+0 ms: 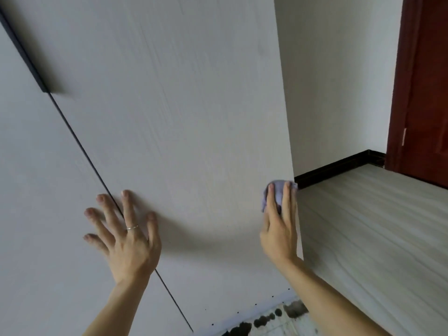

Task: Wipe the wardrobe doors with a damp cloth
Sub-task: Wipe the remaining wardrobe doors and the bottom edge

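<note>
Mid-wipe: the right hand (280,229) presses the lilac cloth (278,190) under straight fingers, seemingly unpinched, at the edge of the wardrobe door (181,117). The left hand (126,238) braces, fingers spread; the next sweep should run toward it.

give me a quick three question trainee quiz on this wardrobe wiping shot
1. True or false: the left hand holds the purple cloth.
2. Where on the wardrobe door is the cloth? A) near its right edge B) at the black handle C) by the centre gap
3. Which of the hands wears a ring?
Key: 1 false, it is under the right hand; 2 A; 3 the left.
</note>
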`<state>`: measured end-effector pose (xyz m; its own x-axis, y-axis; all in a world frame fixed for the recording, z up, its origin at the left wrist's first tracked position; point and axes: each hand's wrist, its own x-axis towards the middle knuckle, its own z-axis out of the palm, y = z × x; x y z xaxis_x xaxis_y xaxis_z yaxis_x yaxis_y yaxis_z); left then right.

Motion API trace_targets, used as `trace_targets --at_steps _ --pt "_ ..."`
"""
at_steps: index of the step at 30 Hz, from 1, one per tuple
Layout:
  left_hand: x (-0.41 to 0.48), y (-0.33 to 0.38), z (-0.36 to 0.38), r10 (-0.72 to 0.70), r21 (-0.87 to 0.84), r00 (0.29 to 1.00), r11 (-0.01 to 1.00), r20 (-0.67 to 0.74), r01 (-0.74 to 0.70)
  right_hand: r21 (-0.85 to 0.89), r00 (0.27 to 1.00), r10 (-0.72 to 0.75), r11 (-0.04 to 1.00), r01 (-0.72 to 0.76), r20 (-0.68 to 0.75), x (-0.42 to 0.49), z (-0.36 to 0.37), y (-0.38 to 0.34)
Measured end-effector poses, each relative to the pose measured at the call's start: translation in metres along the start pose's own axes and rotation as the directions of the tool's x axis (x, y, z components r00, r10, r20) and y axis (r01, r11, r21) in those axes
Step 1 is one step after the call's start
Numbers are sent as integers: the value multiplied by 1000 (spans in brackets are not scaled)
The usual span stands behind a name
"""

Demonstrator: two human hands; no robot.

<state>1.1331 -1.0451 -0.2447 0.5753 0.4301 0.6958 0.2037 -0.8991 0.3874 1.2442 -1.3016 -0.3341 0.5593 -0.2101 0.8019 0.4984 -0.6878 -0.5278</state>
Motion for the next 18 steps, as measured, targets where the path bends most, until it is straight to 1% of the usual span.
trace_targets --at_steps 2,4,6,7,9,11,13,15,17,18 --pt "2 3 5 7 6 1000 1000 -15 -7 47 999 -18 999 19 -38 36 -3 -23" --pt "3 5 7 18 7 999 1000 -27 -18 79 994 -80 993 86 -76 69 -5 -36" --pt "3 4 10 16 19 1000 1000 -26 -16 80 988 -111 990 120 -109 74 -1 -32" --pt "1 2 12 10 19 1000 1000 -21 -10 71 989 -100 992 108 -107 61 1 -26" --pt "-1 1 13 22 14 1000 1000 -12 -22 74 996 -29 997 35 -87 25 6 -16" --pt "-2 0 8 43 2 999 999 1 -43 60 1000 -8 998 9 -23 -6 7 -13" --pt "-3 -1 2 80 -4 997 997 24 -80 30 993 -105 994 104 56 -14 5 -21" --pt "-5 -9 -6 113 -9 994 994 8 -113 39 953 -286 958 283 96 0 6 -47" --pt "-6 -22 -12 157 -7 987 987 -34 -158 52 898 -433 901 430 77 23 11 -84" --pt "-6 -28 -14 178 2 983 984 -52 -178 53 875 -480 877 477 60 33 14 -101"
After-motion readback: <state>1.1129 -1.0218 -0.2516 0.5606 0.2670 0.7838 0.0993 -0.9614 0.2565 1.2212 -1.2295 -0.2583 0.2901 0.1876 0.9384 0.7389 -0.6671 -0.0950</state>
